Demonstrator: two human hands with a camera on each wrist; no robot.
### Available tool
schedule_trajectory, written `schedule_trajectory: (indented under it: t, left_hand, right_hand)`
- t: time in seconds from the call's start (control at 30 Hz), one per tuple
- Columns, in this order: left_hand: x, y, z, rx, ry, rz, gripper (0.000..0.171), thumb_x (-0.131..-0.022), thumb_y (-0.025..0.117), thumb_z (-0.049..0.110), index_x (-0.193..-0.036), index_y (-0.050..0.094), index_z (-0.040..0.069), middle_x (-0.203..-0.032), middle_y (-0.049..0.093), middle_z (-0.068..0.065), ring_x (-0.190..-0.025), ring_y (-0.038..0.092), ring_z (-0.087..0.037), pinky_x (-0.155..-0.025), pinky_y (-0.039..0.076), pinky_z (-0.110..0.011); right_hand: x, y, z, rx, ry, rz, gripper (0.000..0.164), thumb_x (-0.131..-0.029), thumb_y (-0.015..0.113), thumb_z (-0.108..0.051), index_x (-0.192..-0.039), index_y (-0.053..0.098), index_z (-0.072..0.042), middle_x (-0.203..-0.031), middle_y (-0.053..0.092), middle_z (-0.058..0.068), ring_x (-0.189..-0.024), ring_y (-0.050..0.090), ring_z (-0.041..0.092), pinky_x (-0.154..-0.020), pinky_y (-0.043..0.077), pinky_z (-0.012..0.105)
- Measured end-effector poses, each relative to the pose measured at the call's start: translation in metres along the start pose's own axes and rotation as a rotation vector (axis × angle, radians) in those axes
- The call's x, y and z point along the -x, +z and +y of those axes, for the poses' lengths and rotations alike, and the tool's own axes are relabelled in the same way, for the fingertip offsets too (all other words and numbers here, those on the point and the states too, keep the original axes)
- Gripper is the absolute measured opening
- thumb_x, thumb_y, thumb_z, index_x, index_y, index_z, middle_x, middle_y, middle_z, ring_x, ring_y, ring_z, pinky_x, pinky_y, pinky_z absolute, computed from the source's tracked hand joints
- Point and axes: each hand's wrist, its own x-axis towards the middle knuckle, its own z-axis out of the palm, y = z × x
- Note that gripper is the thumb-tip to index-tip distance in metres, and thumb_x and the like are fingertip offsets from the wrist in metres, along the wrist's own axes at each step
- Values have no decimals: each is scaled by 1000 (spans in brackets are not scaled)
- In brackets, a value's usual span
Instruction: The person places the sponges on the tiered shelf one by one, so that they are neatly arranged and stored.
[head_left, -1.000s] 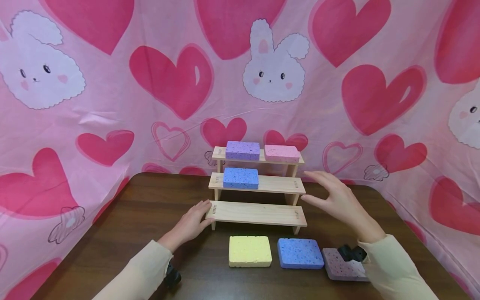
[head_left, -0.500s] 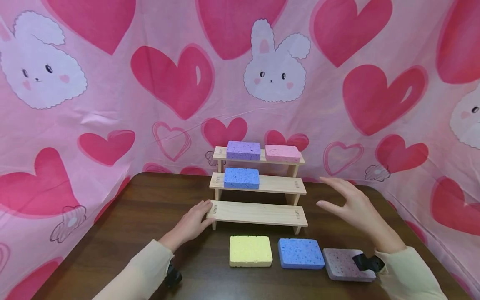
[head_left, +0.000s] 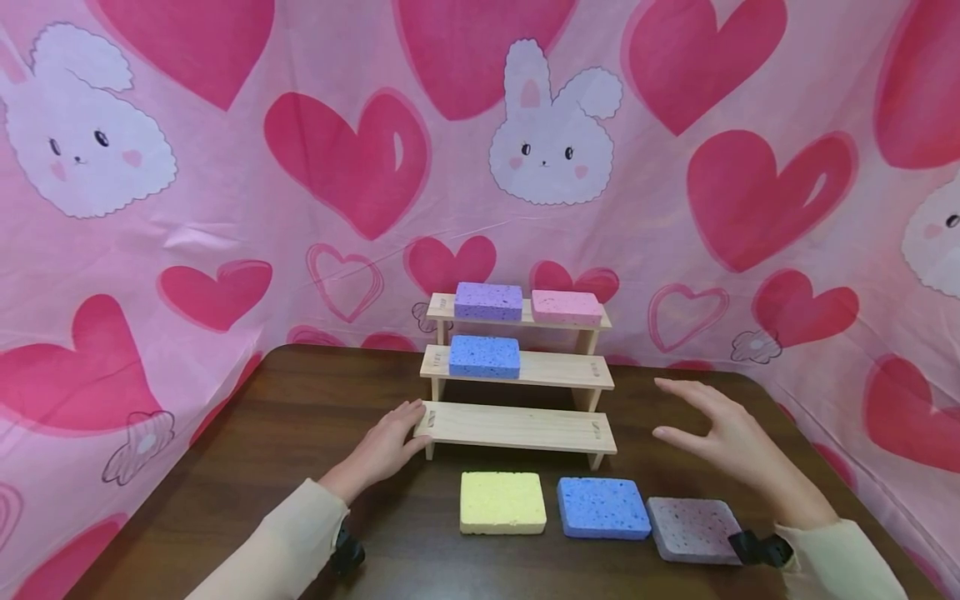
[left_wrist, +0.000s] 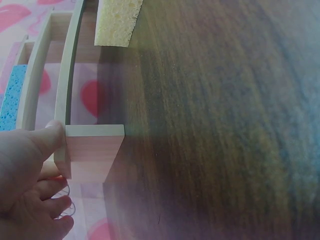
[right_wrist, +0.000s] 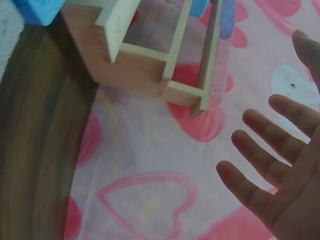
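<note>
A three-step wooden display stand (head_left: pixel 517 427) stands on the table. My left hand (head_left: pixel 381 442) holds the left end of its lowest step; in the left wrist view the thumb (left_wrist: pixel 49 137) lies against the board's edge, with fingers curled beside it. A purple sponge (head_left: pixel 487 302) and a pink sponge (head_left: pixel 566 307) sit on the top step, and a blue sponge (head_left: pixel 484 357) on the left of the middle step. To the right of the stand, my right hand (head_left: pixel 723 433) hovers with spread fingers and holds nothing.
In front of the stand, a yellow sponge (head_left: pixel 502 503), another blue sponge (head_left: pixel 603 508) and a greyish-purple sponge (head_left: pixel 693 530) lie in a row on the dark wooden table (head_left: pixel 300 400). A pink cloth (head_left: pixel 465 192) with hearts and rabbits hangs behind.
My right hand has moved away from the stand, to the right and slightly towards me. The left hand has stayed on the lowest step, and the sponges lie as before.
</note>
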Motion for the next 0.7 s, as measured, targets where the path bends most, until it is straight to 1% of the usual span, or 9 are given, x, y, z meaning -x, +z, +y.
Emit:
schedule_trajectory:
  t: [0.23, 0.37, 0.5, 0.7]
  left_hand:
    - [0, 0, 1, 3, 4, 2, 56, -86, 66, 23, -132, 47, -4, -138, 40, -19, -129, 31, -36, -102, 26, -52]
    - [0, 0, 1, 1, 2, 2, 55, -87, 65, 23, -132, 47, -4, -139, 40, -19, -129, 31, -36, -102, 26, -52]
    - [1, 0, 1, 4, 0, 1, 55, -86, 65, 22, -132, 47, -3, -139, 40, -19, -130, 31, -36, -102, 27, -52]
    - [1, 0, 1, 5, -1, 0, 55, -86, 66, 22, -132, 47, -3, -138, 40, -19, -130, 31, -36, -102, 27, -52]
  right_hand:
    - [13, 4, 9, -29, 15, -38, 61, -71, 80, -27, -125, 56, -12, -119, 57, 11, -108, 48, 29, -82, 40, 56]
    - [19, 6, 12, -48, 37, -65, 60, -72, 80, -28, -125, 56, -10, -121, 56, 13, -109, 48, 32, -83, 39, 59]
    - [24, 7, 15, -50, 58, -73, 61, -72, 79, -29, -125, 56, -9, -121, 56, 15, -109, 48, 35, -82, 38, 62]
    - [30, 7, 19, -28, 46, -61, 61, -70, 81, -27, -124, 57, -12, -119, 58, 11, -106, 50, 31, -81, 41, 58]
